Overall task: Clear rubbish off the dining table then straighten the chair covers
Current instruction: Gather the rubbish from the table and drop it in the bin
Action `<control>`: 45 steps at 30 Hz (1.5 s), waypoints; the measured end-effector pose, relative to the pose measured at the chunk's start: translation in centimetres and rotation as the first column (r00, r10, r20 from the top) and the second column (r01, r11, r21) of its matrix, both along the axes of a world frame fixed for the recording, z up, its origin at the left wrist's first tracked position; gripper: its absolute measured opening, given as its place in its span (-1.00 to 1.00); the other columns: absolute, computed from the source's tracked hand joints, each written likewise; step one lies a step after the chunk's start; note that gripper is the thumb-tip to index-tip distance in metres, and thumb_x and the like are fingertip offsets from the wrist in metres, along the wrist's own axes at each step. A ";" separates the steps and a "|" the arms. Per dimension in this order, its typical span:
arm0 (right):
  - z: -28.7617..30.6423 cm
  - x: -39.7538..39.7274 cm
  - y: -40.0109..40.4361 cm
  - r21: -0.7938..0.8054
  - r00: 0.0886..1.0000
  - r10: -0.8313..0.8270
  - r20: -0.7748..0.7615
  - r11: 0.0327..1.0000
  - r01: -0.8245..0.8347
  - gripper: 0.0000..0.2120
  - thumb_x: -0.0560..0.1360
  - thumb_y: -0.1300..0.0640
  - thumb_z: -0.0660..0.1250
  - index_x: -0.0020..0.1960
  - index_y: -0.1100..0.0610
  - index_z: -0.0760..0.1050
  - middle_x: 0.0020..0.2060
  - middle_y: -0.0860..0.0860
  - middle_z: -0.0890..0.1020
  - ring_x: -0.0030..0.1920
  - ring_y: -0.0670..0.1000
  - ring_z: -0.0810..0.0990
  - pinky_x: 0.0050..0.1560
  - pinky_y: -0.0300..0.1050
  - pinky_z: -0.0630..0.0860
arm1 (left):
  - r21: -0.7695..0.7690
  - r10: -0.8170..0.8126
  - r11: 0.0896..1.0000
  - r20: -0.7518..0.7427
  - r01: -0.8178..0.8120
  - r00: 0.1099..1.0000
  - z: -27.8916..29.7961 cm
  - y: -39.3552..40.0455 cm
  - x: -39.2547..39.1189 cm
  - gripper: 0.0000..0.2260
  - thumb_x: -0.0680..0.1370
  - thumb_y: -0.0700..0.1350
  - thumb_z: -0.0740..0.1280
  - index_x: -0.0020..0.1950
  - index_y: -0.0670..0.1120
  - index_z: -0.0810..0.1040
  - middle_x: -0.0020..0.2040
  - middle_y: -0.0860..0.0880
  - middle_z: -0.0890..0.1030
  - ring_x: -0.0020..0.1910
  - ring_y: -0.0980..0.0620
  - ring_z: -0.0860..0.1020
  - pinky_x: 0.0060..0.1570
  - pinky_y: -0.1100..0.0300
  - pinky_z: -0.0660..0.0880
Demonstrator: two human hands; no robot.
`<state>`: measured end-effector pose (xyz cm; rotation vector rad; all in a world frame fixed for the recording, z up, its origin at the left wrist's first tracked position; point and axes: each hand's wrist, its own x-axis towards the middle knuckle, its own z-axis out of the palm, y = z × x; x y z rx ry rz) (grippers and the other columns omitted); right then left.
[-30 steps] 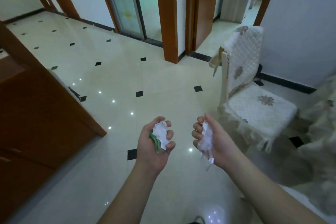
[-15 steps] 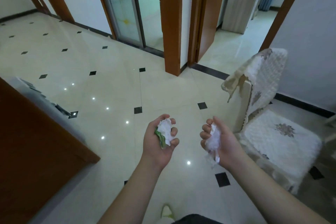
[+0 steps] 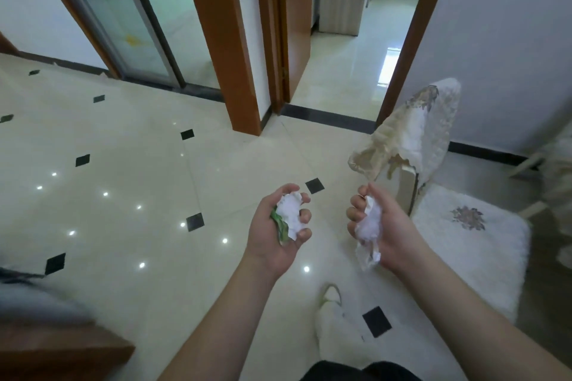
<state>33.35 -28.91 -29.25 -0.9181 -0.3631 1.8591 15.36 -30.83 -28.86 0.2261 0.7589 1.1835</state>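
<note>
the left hand (image 3: 272, 227) is clenched around a white and green paper ball (image 3: 288, 216). the right hand (image 3: 382, 226) grasps a crumpled tissue (image 3: 370, 224), just left of the chair (image 3: 470, 244), whose back cover (image 3: 411, 130) hangs crooked.

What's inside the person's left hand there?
The left hand grips a crumpled white paper wad with a scrap of green printed wrapper beside it. The curled fingers cover part of the bundle, so anything deeper in the palm is hidden.
</note>
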 end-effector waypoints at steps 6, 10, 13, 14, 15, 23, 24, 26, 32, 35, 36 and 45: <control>1.7 2.0 11.1 0.064 0.956 0.102 0.275 0.990 -0.125 -0.80 0.41 0.03 0.29 -0.37 0.00 0.39 -0.41 -0.05 0.33 -0.41 -0.07 0.25 -0.40 -0.19 0.30 | -0.010 -0.021 1.000 -0.118 0.020 0.993 -0.4 12.2 0.7 -0.87 0.42 -0.07 0.31 -0.08 -0.07 0.56 -0.17 -0.06 0.52 -0.39 0.03 0.43 -0.52 0.28 0.27; 3.4 3.1 18.3 0.081 0.980 0.099 0.173 0.990 -0.114 -0.85 0.43 0.07 0.31 -0.29 0.04 0.39 -0.40 -0.03 0.32 -0.43 -0.08 0.27 -0.46 -0.23 0.34 | 0.023 -0.045 0.999 -0.150 0.049 0.988 0.9 19.4 0.5 -0.85 0.42 -0.07 0.30 -0.06 -0.08 0.55 -0.17 -0.07 0.53 -0.38 0.03 0.44 -0.51 0.28 0.28; 4.4 3.1 23.5 0.068 0.992 0.073 0.102 0.994 -0.081 -0.80 0.54 0.04 0.22 -0.25 0.03 0.41 -0.41 -0.05 0.34 -0.45 -0.09 0.30 -0.44 -0.24 0.34 | 0.052 -0.086 0.994 -0.118 0.093 0.989 1.4 24.2 -0.2 -0.82 0.43 -0.05 0.30 -0.03 -0.09 0.55 -0.14 -0.08 0.54 -0.36 0.03 0.46 -0.50 0.28 0.32; 4.6 2.9 25.1 0.069 0.993 0.065 0.095 0.995 -0.071 -0.79 0.56 0.03 0.19 -0.24 0.03 0.40 -0.41 -0.05 0.34 -0.44 -0.10 0.30 -0.42 -0.24 0.32 | 0.070 -0.102 0.991 -0.108 0.110 0.989 1.4 25.9 -0.6 -0.80 0.42 -0.04 0.33 -0.01 -0.09 0.55 -0.13 -0.08 0.54 -0.35 0.03 0.47 -0.51 0.29 0.35; 4.7 2.7 26.5 0.066 0.994 0.054 0.091 0.996 -0.060 -0.78 0.57 0.02 0.18 -0.23 0.03 0.40 -0.41 -0.05 0.34 -0.43 -0.10 0.30 -0.41 -0.23 0.31 | 0.091 -0.115 0.988 -0.098 0.124 0.988 1.5 27.6 -1.2 -0.77 0.39 -0.03 0.37 0.00 -0.10 0.55 -0.13 -0.09 0.55 -0.34 0.03 0.48 -0.51 0.28 0.38; 2.7 -1.4 38.5 -0.016 0.974 -0.010 0.227 1.000 0.014 -0.78 0.54 0.04 0.22 -0.27 0.02 0.40 -0.40 -0.06 0.37 -0.41 -0.10 0.32 -0.34 -0.22 0.31 | 0.125 -0.250 0.958 -0.078 0.258 0.965 0.6 42.8 -6.6 -0.73 0.37 0.00 0.42 0.00 -0.10 0.59 -0.11 -0.09 0.54 -0.32 0.04 0.48 -0.50 0.27 0.42; 2.8 -1.9 40.1 -0.016 0.967 -0.027 0.254 0.999 0.032 -0.79 0.53 0.04 0.23 -0.27 0.02 0.41 -0.39 -0.06 0.37 -0.40 -0.10 0.32 -0.31 -0.20 0.31 | 0.103 -0.263 0.957 -0.077 0.270 0.962 0.5 44.6 -6.9 -0.77 0.40 -0.01 0.38 -0.02 -0.10 0.59 -0.12 -0.09 0.53 -0.33 0.04 0.48 -0.50 0.28 0.41; 3.1 -2.7 43.3 -0.024 0.955 -0.071 0.287 0.996 0.081 -0.81 0.52 0.05 0.25 -0.26 0.02 0.40 -0.38 -0.05 0.37 -0.37 -0.09 0.31 -0.24 -0.17 0.32 | 0.055 -0.295 0.953 -0.060 0.299 0.954 0.5 48.1 -7.2 -0.81 0.42 -0.02 0.34 -0.05 -0.09 0.59 -0.14 -0.09 0.53 -0.35 0.04 0.47 -0.51 0.30 0.38; 2.7 -3.1 50.0 -0.061 0.922 -0.211 0.324 0.968 0.243 -0.84 0.52 0.05 0.25 -0.23 0.00 0.38 -0.38 -0.06 0.38 -0.34 -0.08 0.34 -0.13 -0.12 0.35 | 0.044 -0.474 0.878 -0.067 0.477 0.878 0.7 58.1 -6.4 -0.81 0.52 -0.04 0.20 -0.03 -0.10 0.56 -0.17 -0.10 0.52 -0.37 0.03 0.44 -0.55 0.31 0.34; 1.9 -2.3 52.1 -0.101 0.901 -0.244 0.359 0.949 0.298 -0.82 0.56 0.06 0.20 -0.22 0.00 0.36 -0.41 -0.08 0.42 -0.32 -0.08 0.39 -0.17 -0.11 0.35 | 0.040 -0.536 0.841 -0.069 0.539 0.841 0.4 62.7 -4.2 -0.80 0.52 -0.03 0.21 -0.04 -0.10 0.57 -0.16 -0.09 0.52 -0.37 0.04 0.43 -0.55 0.31 0.32; 1.7 -1.7 52.8 -0.117 0.892 -0.251 0.376 0.942 0.314 -0.82 0.57 0.05 0.21 -0.21 0.01 0.37 -0.41 -0.08 0.45 -0.33 -0.09 0.42 -0.19 -0.11 0.36 | 0.045 -0.561 0.824 -0.071 0.564 0.825 0.3 64.1 -3.1 -0.80 0.51 -0.03 0.22 -0.05 -0.09 0.58 -0.16 -0.08 0.52 -0.37 0.04 0.43 -0.55 0.31 0.31; 0.9 8.6 61.4 -0.141 0.812 -0.403 0.422 0.855 0.498 -0.81 0.55 -0.01 0.27 -0.20 0.03 0.44 -0.34 -0.03 0.47 -0.30 -0.07 0.46 -0.09 -0.14 0.43 | 0.047 -0.719 0.689 -0.089 0.724 0.690 -0.1 76.2 9.8 -0.81 0.50 -0.03 0.20 -0.07 -0.08 0.56 -0.18 -0.08 0.51 -0.39 0.04 0.43 -0.57 0.31 0.31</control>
